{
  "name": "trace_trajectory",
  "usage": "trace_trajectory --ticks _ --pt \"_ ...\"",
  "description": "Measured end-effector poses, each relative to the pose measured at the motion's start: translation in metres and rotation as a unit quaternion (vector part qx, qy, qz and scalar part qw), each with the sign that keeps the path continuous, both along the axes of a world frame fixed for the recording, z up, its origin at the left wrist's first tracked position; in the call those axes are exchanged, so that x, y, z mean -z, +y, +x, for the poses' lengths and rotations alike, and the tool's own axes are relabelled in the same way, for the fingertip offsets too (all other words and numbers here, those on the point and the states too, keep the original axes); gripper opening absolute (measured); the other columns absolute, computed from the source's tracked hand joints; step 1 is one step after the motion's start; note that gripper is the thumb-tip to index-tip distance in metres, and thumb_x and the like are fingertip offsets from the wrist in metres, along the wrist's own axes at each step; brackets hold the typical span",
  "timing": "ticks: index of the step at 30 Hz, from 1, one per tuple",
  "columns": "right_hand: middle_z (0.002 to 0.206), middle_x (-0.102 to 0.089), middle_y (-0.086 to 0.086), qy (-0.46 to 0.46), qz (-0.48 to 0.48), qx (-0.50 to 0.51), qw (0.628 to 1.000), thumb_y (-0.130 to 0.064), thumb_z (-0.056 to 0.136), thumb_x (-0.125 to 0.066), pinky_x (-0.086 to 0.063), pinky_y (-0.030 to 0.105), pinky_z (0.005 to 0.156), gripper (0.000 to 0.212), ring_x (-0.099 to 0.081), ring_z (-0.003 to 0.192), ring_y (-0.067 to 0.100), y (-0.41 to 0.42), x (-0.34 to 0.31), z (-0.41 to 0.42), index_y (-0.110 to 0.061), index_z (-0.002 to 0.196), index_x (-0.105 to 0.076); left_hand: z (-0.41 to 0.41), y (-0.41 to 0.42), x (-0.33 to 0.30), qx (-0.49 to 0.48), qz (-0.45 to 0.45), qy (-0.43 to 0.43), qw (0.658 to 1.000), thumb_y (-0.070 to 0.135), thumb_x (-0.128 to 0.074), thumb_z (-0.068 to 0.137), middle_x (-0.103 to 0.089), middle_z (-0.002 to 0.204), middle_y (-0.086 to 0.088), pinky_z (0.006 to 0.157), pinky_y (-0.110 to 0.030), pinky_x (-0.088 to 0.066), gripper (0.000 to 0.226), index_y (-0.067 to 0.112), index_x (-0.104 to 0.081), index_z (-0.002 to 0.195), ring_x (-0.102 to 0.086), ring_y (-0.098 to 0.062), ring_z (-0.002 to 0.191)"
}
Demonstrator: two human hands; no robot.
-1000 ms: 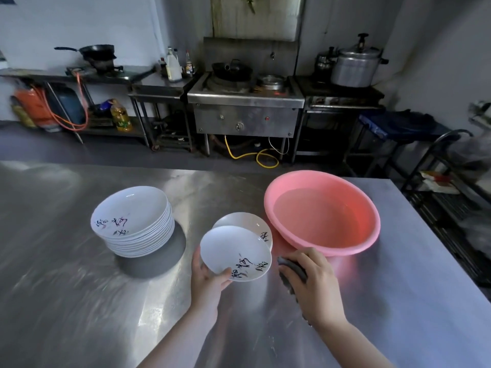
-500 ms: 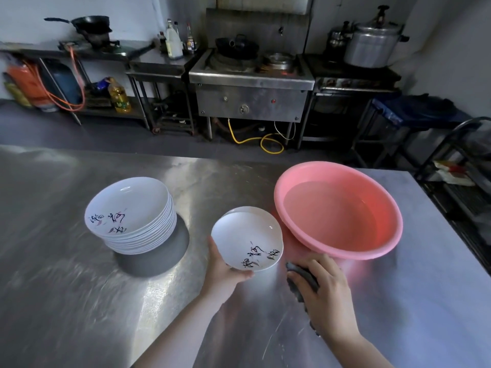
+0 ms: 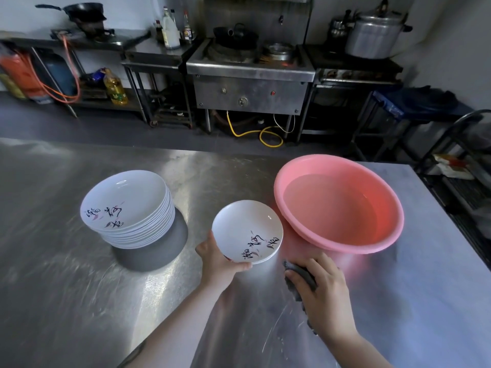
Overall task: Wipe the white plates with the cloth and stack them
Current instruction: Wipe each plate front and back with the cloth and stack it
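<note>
1. The left hand (image 3: pixel 221 257) reaches forward from the lower middle of the view, forearm angled up and to the right, and grips the near-left rim of a white plate (image 3: pixel 245 229) with the thumb lying over the rim and the fingers curled beneath it.
2. That plate bears black brush lettering near its right edge. A second rim shows just under its near edge, so it appears to lie on another plate, though how much of its weight rests there cannot be told.
3. The right hand (image 3: pixel 322 293) lies palm down on the steel bench (image 3: pixel 66 301), knuckles up, fingers bent over a dark grey cloth (image 3: pixel 299 278) that it holds against the surface; part of the cloth pokes out past the fingertips and at the wrist side.
4. The cloth sits just to the right of the held plate and near the front of a pink basin (image 3: pixel 340 203) holding water.
5. A stack of white plates (image 3: pixel 128 208) with the same lettering stands on the bench to the left, well apart from the held plate.
6. Behind the bench are a steel wok stove (image 3: pixel 252 75) and a large aluminium pot (image 3: pixel 377 35).
</note>
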State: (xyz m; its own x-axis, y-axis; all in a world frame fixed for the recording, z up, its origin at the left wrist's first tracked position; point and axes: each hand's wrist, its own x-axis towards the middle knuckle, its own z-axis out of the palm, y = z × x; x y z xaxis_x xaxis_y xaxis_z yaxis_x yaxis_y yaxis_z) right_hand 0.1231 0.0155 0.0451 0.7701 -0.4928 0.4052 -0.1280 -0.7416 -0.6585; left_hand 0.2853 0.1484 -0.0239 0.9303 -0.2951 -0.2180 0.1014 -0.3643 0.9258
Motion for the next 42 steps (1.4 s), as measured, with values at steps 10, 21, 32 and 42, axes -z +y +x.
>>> trace_trajectory --ticks 10,21,32,42 --pt "0.079 -0.050 -0.023 0.002 0.007 0.001 1.000 -0.027 0.078 -0.068 -0.050 0.043 0.064 0.008 -0.056 0.071 0.013 0.005 -0.003 -0.001 -0.025 0.085 -0.072 0.002 -0.003 -0.003 0.001 0.019 0.001 1.000 0.001 -0.091 0.054 -0.027 0.126 -0.010 0.101 -0.037 -0.047 0.090 0.022 -0.040 0.125 -0.032 -0.029 0.132" --pt "0.092 -0.056 -0.017 -0.025 0.085 -0.084 0.993 -0.013 0.079 -0.078 -0.054 0.040 0.062 0.018 -0.062 0.074 0.019 0.072 -0.001 0.064 -0.023 0.092 -0.074 0.024 0.127 -0.042 -0.144 0.007 -0.087 0.986 0.002 -0.074 0.082 -0.063 0.114 -0.005 0.071 -0.018 -0.042 0.033 0.022 -0.061 0.104 -0.054 -0.006 0.071" --pt "0.090 -0.053 -0.017 -0.047 0.051 -0.156 0.985 -0.010 0.078 -0.078 -0.053 0.033 0.058 0.016 -0.059 0.066 0.011 0.163 -0.011 0.151 -0.020 0.091 -0.073 0.129 0.218 -0.046 -0.254 0.015 -0.040 0.966 0.033 -0.080 0.080 -0.069 0.080 -0.008 0.076 -0.040 -0.051 0.027 0.017 -0.059 0.083 -0.068 -0.031 0.080" --pt "0.091 -0.054 -0.021 -0.017 0.029 -0.117 0.993 -0.008 0.074 -0.081 -0.050 0.027 0.070 0.023 -0.060 0.080 0.010 0.178 -0.003 0.168 -0.023 0.090 -0.073 0.141 0.210 -0.052 -0.293 0.018 -0.028 0.956 0.021 -0.080 0.076 -0.062 0.073 0.002 0.063 -0.028 -0.037 0.023 0.009 -0.060 0.080 -0.061 -0.024 0.076"
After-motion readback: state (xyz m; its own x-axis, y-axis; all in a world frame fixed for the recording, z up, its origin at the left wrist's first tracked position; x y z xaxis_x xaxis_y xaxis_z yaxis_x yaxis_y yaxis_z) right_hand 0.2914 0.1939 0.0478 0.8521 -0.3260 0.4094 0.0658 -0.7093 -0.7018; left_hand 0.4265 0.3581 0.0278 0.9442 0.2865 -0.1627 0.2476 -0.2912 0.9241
